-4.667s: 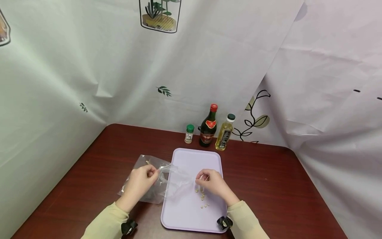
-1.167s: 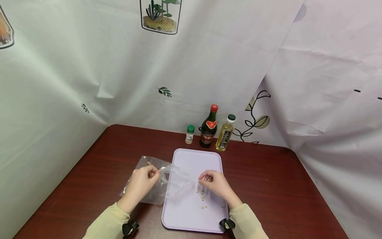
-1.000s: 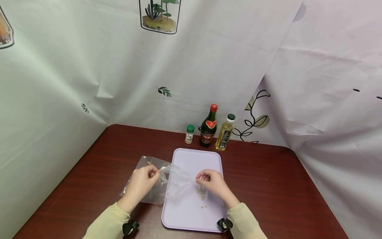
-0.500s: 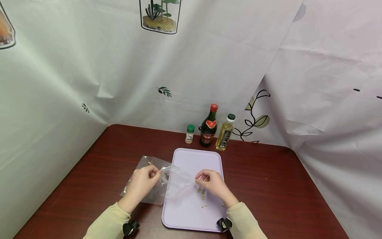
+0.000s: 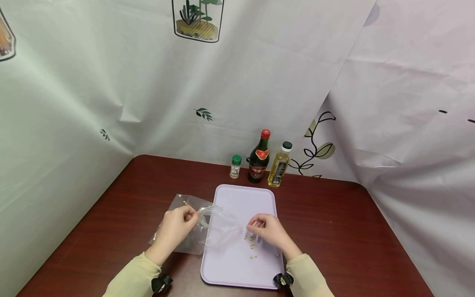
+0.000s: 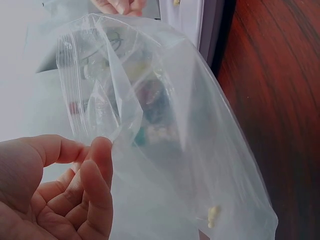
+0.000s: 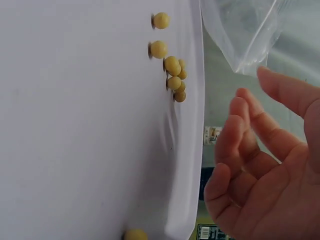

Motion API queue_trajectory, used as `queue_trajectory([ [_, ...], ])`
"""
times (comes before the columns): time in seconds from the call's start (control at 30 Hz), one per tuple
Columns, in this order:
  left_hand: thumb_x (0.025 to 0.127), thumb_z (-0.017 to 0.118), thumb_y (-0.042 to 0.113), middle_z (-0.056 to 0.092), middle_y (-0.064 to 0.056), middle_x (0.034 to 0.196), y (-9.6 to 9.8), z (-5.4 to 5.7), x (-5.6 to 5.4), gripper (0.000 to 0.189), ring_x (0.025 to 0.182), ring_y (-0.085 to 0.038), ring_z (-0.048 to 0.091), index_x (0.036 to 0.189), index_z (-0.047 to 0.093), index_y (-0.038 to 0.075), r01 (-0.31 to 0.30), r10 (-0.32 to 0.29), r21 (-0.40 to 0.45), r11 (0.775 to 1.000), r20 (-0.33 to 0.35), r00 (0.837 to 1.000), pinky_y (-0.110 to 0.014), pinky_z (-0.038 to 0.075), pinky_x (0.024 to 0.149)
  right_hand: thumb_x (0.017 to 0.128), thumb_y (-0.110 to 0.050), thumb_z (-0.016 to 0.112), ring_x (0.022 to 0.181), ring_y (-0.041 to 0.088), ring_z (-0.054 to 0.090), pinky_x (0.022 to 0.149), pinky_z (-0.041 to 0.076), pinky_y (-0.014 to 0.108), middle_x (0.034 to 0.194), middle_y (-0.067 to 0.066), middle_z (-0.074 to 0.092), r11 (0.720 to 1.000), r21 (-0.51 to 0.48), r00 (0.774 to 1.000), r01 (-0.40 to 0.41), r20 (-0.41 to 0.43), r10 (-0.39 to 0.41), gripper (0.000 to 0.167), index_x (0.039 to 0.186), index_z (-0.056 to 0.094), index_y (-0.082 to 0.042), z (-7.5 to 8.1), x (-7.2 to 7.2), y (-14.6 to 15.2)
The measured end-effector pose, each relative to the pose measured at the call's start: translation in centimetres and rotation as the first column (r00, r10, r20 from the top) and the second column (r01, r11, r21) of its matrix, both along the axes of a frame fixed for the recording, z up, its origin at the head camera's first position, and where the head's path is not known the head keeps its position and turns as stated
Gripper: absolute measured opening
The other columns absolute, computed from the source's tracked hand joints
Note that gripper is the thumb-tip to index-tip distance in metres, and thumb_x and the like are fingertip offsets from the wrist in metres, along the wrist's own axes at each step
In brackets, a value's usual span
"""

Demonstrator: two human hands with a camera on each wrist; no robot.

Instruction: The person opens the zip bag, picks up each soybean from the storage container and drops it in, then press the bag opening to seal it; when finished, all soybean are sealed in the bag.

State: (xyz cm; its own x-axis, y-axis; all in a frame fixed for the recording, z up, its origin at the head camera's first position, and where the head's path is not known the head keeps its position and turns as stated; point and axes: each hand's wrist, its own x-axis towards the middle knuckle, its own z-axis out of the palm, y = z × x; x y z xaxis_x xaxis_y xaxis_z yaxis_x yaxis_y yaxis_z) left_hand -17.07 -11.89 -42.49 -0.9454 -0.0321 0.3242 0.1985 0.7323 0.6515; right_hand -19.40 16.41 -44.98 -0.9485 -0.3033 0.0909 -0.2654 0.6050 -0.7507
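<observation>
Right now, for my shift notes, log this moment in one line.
left hand: pinches clear bag; right hand: over tray, thumb and fingertips apart; yellow balls: on tray

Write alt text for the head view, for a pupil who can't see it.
A left hand pinches a clear bag partly over a lilac tray, and a right hand hovers near small yellow balls on the tray. Behind, a shaker and two bottles stand on a brown table.

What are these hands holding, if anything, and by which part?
The left hand pinches the clear plastic bag by its edge, near the ribbed zip strip. The right hand holds nothing visible.
</observation>
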Motion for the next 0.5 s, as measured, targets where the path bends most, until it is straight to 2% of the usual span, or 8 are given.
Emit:
queue_trajectory([
  [0.23, 0.082, 0.070, 0.018, 0.048, 0.012, 0.051, -0.03, -0.06, 0.05, 0.023, 0.047, -0.005, 0.039, 0.063, 0.058, 0.020, 0.000, 0.000, 0.003, 1.000, -0.002, 1.000, -0.022, 0.031, 0.046, 0.081, -0.014, 0.070, 0.052, 0.005, 0.049, 0.047, 0.040, 0.023, 0.061, -0.004, 0.054, 0.999, 0.039, 0.997, -0.023, 0.068, 0.021, 0.006, 0.081, 0.067, -0.009, -0.06, 0.04, 0.46],
  [0.5, 0.082, 0.070, 0.019, 0.047, 0.012, 0.050, -0.20, -0.10, 0.15, 0.024, 0.047, -0.005, 0.039, 0.062, 0.056, 0.020, -0.007, 0.007, -0.002, 1.000, -0.010, 1.000, -0.022, 0.031, 0.045, 0.077, -0.005, 0.071, 0.051, 0.006, 0.044, 0.048, 0.036, 0.022, 0.058, -0.005, 0.048, 0.990, 0.104, 0.987, -0.099, 0.136, 0.085, 0.005, 0.081, 0.069, -0.006, -0.14, -0.11, 0.58],
])
